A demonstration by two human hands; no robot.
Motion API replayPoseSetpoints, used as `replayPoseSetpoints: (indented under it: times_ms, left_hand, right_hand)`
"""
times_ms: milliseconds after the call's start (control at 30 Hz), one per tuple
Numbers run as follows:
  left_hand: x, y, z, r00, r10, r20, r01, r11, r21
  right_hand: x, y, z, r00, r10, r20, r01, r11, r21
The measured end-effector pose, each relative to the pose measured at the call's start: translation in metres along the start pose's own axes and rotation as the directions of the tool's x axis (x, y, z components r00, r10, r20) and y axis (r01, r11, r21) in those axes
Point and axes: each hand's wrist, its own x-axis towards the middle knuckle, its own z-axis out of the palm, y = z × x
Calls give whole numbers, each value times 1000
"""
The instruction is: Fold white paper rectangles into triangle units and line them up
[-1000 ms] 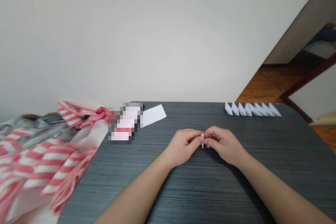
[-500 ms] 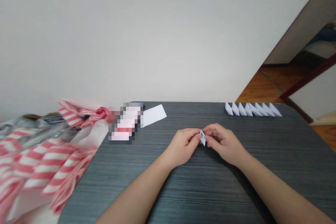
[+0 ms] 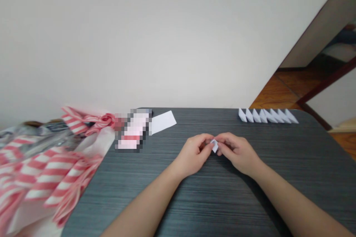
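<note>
Both my hands are raised a little above the dark grey wood-grain table (image 3: 178, 200), close together near its middle. Between their fingertips is a small folded piece of white paper (image 3: 214, 146), partly hidden by my fingers. My left hand (image 3: 191, 155) pinches its left side, and my right hand (image 3: 236, 153) pinches its right side. Farther back, a row of several folded white paper units (image 3: 267, 116) stands near the far edge, beyond my right hand. A white paper rectangle (image 3: 163, 122) lies at the back, left of my hands.
A pixelated, pink-and-white object (image 3: 133, 129) lies next to the paper rectangle. Pink-striped white plastic (image 3: 47, 174) bunches beyond the table's left edge. A white wall (image 3: 167, 37) rises behind the table, and a wooden floor (image 3: 278, 92) shows beyond the right corner.
The small paper piece has gone from a thin downward point to a shorter, wider folded shape, tilted between my fingertips. My fingers have shifted around it. The other items have not moved.
</note>
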Motion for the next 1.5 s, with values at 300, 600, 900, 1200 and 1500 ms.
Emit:
replayPoseSetpoints:
  times_ms: [300,600,900,1200,1500]
  left_hand:
    - [-2,2,2,996,-83,-24,75,964,-255]
    - [1,-10,5,997,-53,-48,35,951,-307]
    - [1,-8,5,995,-58,-75,38,968,-249]
    - [1,9,-2,995,-59,-75,62,997,39]
    - [1,6,-3,998,1,-56,7,990,142]
  right_hand:
    - [3,-3,-4,997,-67,-38,69,995,70]
    - [-1,5,5,999,23,-31,-16,976,216]
    - [4,-5,0,995,100,24,-98,991,-91]
    - [2,-6,0,996,83,15,-81,993,-82]
    - [3,-6,0,994,83,67,-75,991,-108]
